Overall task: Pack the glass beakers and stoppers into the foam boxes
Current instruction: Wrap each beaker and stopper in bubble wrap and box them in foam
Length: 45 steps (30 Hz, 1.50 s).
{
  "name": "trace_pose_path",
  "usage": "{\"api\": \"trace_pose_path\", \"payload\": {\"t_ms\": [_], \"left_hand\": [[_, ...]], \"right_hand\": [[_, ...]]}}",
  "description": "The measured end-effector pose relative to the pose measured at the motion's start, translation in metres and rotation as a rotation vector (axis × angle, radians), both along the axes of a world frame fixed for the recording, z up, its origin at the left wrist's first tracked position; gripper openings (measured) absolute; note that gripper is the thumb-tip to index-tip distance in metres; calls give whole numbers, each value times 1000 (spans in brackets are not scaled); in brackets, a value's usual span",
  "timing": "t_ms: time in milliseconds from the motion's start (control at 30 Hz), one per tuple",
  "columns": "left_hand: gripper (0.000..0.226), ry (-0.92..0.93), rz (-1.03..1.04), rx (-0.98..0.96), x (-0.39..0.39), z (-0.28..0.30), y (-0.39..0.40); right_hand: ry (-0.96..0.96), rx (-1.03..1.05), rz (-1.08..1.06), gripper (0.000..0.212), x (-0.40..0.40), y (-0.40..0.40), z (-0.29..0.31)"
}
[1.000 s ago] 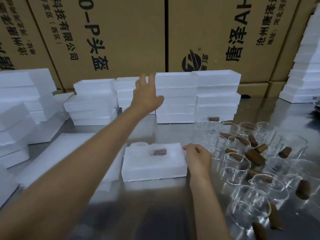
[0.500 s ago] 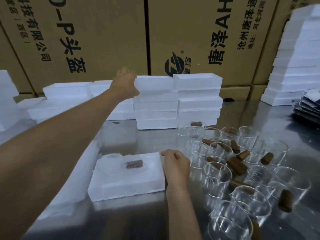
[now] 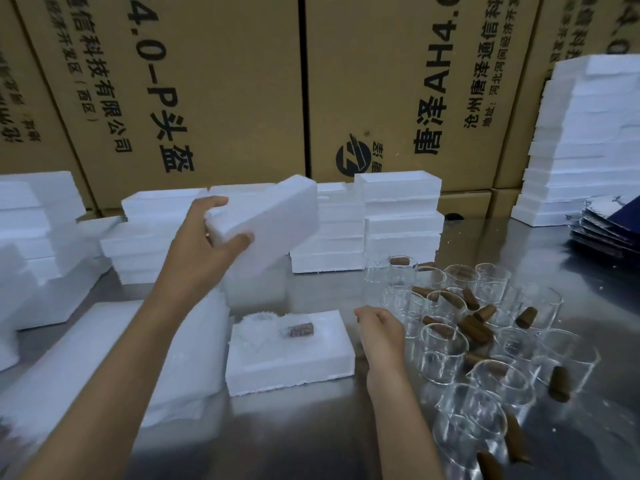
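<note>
My left hand (image 3: 204,251) grips a white foam box (image 3: 266,223) by its near end and holds it tilted in the air above the table. Below it, a foam box half (image 3: 294,362) lies flat on the steel table with a brown stopper (image 3: 300,330) in its recess. My right hand (image 3: 381,334) rests with curled fingers at that box's right edge and holds nothing that I can see. Several glass beakers (image 3: 443,355) stand in a cluster to the right, with brown stoppers (image 3: 476,329) lying among and inside them.
Stacks of foam boxes (image 3: 401,216) line the back of the table, with more stacks at far left (image 3: 34,216) and a tall one at the right (image 3: 588,140). Cardboard cartons (image 3: 214,81) form a wall behind. Flat foam sheets (image 3: 104,358) lie at left. Dark folded sheets (image 3: 609,230) sit far right.
My left hand reached to the back stack, took a foam box off it and now holds it lifted and tilted. My right hand has stayed by the flat box.
</note>
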<state>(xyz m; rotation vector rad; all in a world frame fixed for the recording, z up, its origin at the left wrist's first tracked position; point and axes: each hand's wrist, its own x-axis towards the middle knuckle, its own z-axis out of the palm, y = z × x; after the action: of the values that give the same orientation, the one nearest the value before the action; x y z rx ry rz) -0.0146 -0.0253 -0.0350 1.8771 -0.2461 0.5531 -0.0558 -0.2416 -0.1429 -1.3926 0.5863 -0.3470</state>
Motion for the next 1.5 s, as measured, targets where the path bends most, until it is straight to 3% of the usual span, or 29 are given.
{"api": "trace_pose_path", "payload": {"t_ms": [167,300,400,600,867,1100,1300,1433,1500], "left_hand": [[29,292,-125,-313,-42,-33,11],[24,465,-202,-535,-50,-56,14],[34,506,-218,-525,-49,-67,12],[18,456,-82,-412,-42,-73,5],[60,551,-130,-427,-39,-79,-4],[21,515,-136,-403,-38,-92,0],[41,500,-132,-384,-44,-94,-6],[25,478,-141,-351,-47,-95,-9],[32,473,-142,-324,-47,-97,-9]], "right_hand": [[-132,39,48,12,-11,4,17],[-224,99,181,33,-12,12,25],[-229,61,264,42,-11,17,24],[-180,-89,212,18,-8,19,16],[-61,-223,141,26,-9,17,7],[5,-309,132,34,-5,14,8],[31,-244,164,35,-7,12,10],[61,-218,192,36,-8,11,10],[90,-224,209,39,-9,10,9]]}}
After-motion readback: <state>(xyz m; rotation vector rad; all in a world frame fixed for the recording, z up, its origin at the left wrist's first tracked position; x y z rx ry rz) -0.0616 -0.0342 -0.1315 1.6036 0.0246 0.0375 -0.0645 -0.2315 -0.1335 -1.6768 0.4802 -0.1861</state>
